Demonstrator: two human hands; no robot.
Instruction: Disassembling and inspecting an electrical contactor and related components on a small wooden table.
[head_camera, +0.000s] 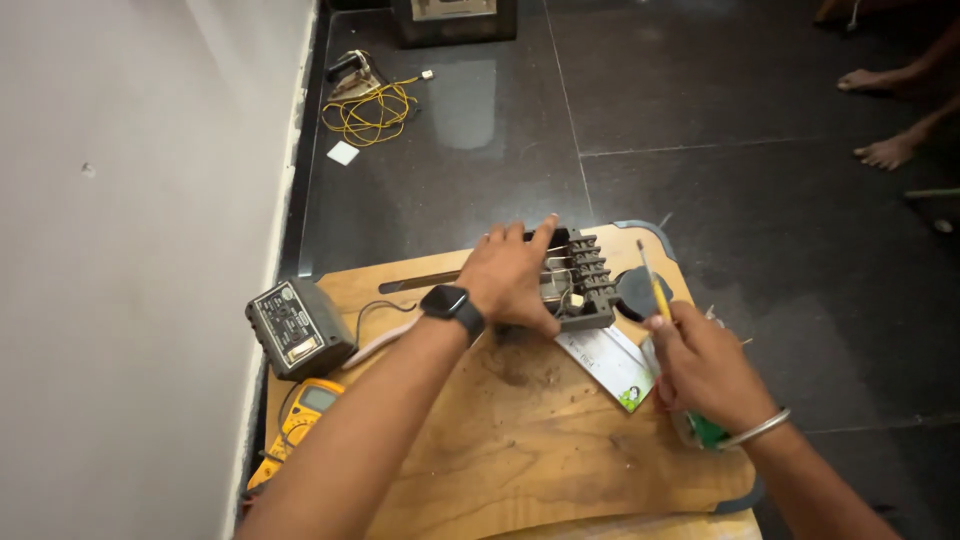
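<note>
From the head camera, looking down: a wooden board (520, 440) lies on a dark tiled floor (700, 90), and both hands are at its far end. The left hand (510, 275), smartwatch (452, 305) on the wrist, lies flat over a grey terminal block (580, 285) near the board's far edge, fingers held close together and stretched forward, thumb down against the block's near side. The right hand (700, 365), a metal bangle (755, 430) on its wrist, is by the board's right edge, fingers curled round a screwdriver (655, 285) with a yellow shaft and a green handle end showing under the palm; the shaft points away, its tip just beside the block's right side. Whether the tip touches the block, I cannot tell.

Between the hands a white card (610, 365) lies on the wood, partly under the block. At the board's left edge sits a grey meter box (295, 328), and nearer, at the left corner, a yellow multimeter (300, 420). Dark crumbs are scattered mid-board.

Far off on the floor, by the white wall (130, 250), lies a yellow coiled wire (370, 110). Another person's bare feet (885, 150) show top right.
</note>
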